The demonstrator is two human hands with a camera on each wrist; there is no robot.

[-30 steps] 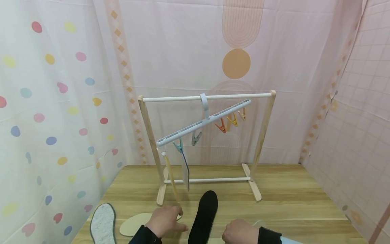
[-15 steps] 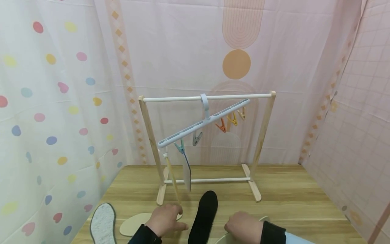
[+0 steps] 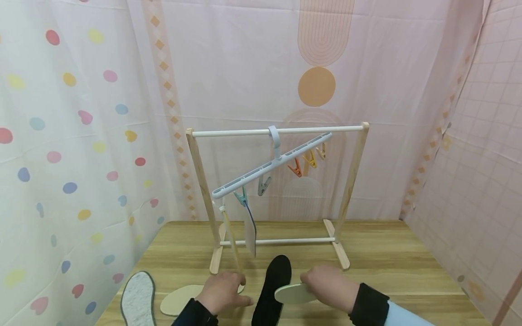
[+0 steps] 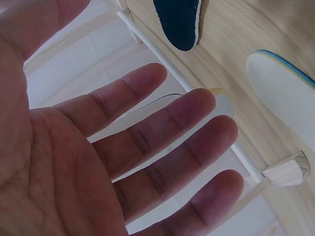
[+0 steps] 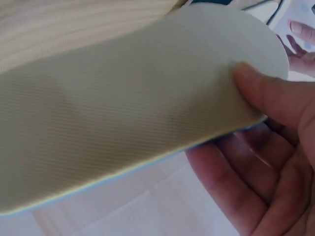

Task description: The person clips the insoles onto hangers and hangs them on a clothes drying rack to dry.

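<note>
My right hand (image 3: 330, 287) pinches one end of a cream insole (image 3: 291, 294), thumb on the ribbed cream face and fingers beneath, as the right wrist view shows. This insole is lifted near a black insole (image 3: 271, 290) on the table. My left hand (image 3: 220, 293) is held over another cream insole (image 3: 178, 302), and its fingers (image 4: 192, 147) are spread and hold nothing. A pale blue clip hanger (image 3: 253, 174) hangs tilted, left end low. Its teal clip (image 3: 242, 198) grips one insole (image 3: 250, 231); a white clip (image 3: 222, 208) grips another, seen nearly edge-on (image 3: 230, 240).
A wooden rack with a white top bar (image 3: 232, 132) carries the hanger. Grey (image 3: 264, 185), orange (image 3: 296, 168) and yellow (image 3: 311, 159) clips hang along it, holding nothing. A grey insole (image 3: 137, 299) lies at the table's front left. Patterned curtains (image 3: 228, 59) enclose the back and sides.
My right hand has lifted the cream insole from the table and turned it toward the black insole. The left hand stays nearly still. The hanger swings slightly.
</note>
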